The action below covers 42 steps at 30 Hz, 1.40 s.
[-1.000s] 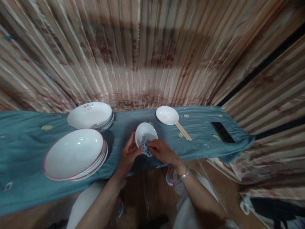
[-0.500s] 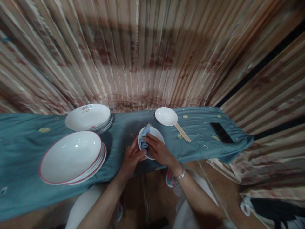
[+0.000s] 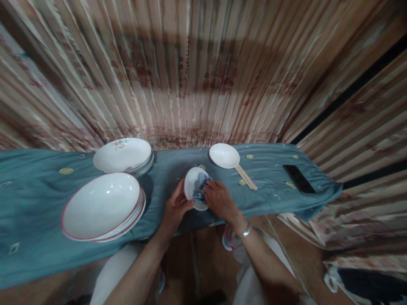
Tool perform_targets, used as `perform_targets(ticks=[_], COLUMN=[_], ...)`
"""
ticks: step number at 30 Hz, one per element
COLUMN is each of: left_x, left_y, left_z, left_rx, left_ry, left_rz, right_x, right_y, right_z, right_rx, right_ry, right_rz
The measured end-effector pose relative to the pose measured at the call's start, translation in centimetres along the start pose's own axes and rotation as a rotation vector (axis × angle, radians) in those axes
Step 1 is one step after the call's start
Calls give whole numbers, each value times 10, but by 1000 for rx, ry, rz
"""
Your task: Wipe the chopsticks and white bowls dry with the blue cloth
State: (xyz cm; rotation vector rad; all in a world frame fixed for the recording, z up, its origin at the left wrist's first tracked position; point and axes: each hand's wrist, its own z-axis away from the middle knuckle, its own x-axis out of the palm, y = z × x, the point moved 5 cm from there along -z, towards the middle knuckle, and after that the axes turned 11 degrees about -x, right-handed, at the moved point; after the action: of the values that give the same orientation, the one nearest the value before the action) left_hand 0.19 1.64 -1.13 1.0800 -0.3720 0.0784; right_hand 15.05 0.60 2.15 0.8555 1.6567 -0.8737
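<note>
A small white bowl (image 3: pixel 191 180) is tilted over the front part of the table, gripped at its left rim by my left hand (image 3: pixel 177 205). Fingers of that hand go behind the bowl, with the thumb at the near rim. My right hand (image 3: pixel 219 199) is closed on a crumpled blue cloth (image 3: pixel 200 189), which presses against the bowl's inside toward the right. Part of the bowl is covered by the cloth and the right hand. Beyond them lies another white bowl (image 3: pixel 224 155), beside several wooden chopsticks (image 3: pixel 246 177).
Red-rimmed bowls (image 3: pixel 101 207) are stacked at the left front. Behind them stands a stack of floral plates (image 3: pixel 124 154). A black phone (image 3: pixel 299 178) lies on the right of the blue-green tablecloth (image 3: pixel 267 199). A pleated curtain (image 3: pixel 203 84) hangs behind the table.
The cloth and my right hand have moved from the bowl's left inside to its right. The bowl is tilted differently. The view has shifted slightly.
</note>
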Motion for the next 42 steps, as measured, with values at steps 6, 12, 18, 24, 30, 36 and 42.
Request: perform_targets(ticks=[6,12,18,24,30,36,42], left_x=[-1,-1,-1,8,10,16,19], left_y=[0,-1,-4,-2,1,5,2], left_z=[-2,-2,-4,-1,-4,3,8], left_rx=[41,-6,-27,-2,133,152,120], left_ry=[8,-47,-57,-87,-67,-70,-89], left_rz=[-28,25,53,9,-88,-144,-154], right_x=[7,12,18,-2,-26,-28,-26], right_y=[-4,-7,-6,-5,-18,-5,28], right_z=[1,-4,-14,-15,-11,-19,-23], right_rx=[-45,16,77,173,-39,-54,104], right_ry=[-68,-24,171,487,446,380,408], right_rz=[-416,-888,-1139,-965,-459,-252,-284])
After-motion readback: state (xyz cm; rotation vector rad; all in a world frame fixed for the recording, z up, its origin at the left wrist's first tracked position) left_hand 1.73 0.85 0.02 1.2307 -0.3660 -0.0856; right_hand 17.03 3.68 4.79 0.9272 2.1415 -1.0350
